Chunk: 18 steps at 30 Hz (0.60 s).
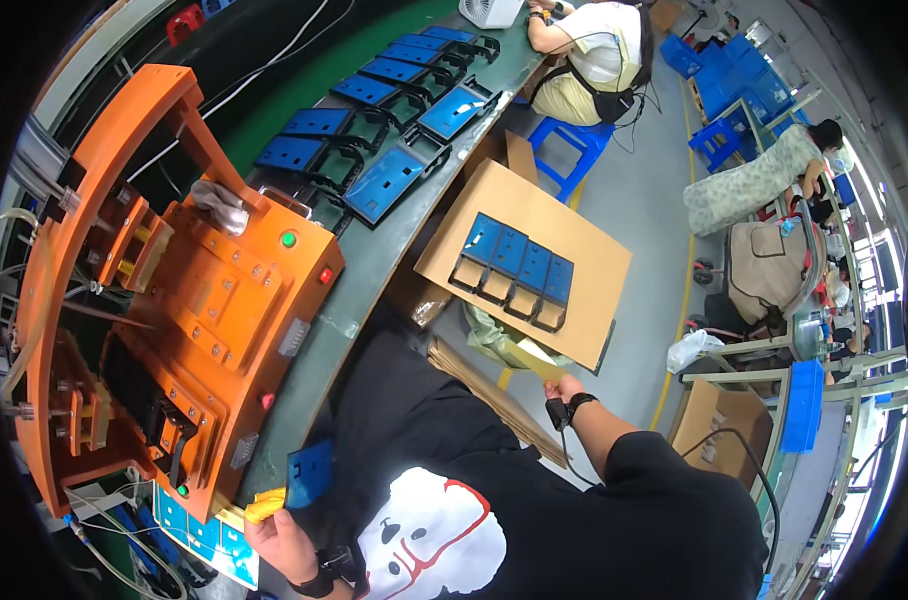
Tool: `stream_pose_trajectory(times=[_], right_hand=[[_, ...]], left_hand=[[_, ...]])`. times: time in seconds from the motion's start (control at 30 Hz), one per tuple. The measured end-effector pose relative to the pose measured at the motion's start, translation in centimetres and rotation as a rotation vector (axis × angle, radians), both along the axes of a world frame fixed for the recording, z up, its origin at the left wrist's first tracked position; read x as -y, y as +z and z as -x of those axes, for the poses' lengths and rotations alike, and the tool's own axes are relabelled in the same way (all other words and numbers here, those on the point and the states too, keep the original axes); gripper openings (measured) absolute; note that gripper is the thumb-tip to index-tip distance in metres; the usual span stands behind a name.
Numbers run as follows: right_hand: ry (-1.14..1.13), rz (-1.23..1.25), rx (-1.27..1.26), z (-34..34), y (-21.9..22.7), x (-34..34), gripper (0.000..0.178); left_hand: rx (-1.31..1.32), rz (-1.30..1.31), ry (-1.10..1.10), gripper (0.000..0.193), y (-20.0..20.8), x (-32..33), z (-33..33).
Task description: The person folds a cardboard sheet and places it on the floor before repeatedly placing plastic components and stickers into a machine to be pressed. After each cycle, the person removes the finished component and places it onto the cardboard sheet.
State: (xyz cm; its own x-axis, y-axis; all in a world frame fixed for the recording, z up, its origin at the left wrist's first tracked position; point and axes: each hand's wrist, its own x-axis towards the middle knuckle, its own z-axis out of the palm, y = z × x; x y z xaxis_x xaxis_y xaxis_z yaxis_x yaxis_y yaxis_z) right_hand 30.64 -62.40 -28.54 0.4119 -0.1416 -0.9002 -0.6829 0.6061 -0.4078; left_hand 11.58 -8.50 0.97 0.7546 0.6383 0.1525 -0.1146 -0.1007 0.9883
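My left hand (279, 545) is low at the left, near the front of the orange press (239, 310), its fingers closed on a crumpled yellow piece (265, 505). Right beside it is a blurred blue panel (310, 474); whether my fingers touch it I cannot tell. My right hand (568, 388) reaches out to the right, closed on a thin yellowish strip (536, 364) at the near edge of a cardboard box. On that box top (594, 240) several blue panels with black frames (519, 260) lie side by side. A black part (139, 390) sits in the press.
Several more blue panels with black brackets (384, 180) lie along the green workbench (374, 265). A blue-and-white sheet (199, 535) is under the press's front. Flat cardboard (494, 400) stands beside me. A co-worker (594, 50) sits on a blue stool (572, 150) farther along.
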Motion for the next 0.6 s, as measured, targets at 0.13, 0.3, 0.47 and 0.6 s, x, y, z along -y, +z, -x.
stream_pose_trajectory(times=[0.13, 0.3, 0.47, 0.6], right_hand=[[-0.178, 0.032, -0.013, -2.1, -1.0, -0.1, 0.011], [-0.251, -0.008, 0.087, -3.6, -2.2, -2.3, 0.012], [-0.308, 0.016, -0.011, -6.3, -4.0, -4.2, 0.014], [0.314, 0.572, -0.006, -5.3, -8.9, 0.4, 0.029]], left_hand=[[-0.026, 0.052, 0.027, 0.021, 0.9, 0.4, -1.3], [-0.076, 0.046, 0.04, 0.018, 1.6, 0.6, -1.6], [-0.067, 0.054, 0.084, 0.016, 0.8, 0.6, -0.9], [-0.06, 0.043, 0.08, 0.014, 1.7, 0.8, -2.0]])
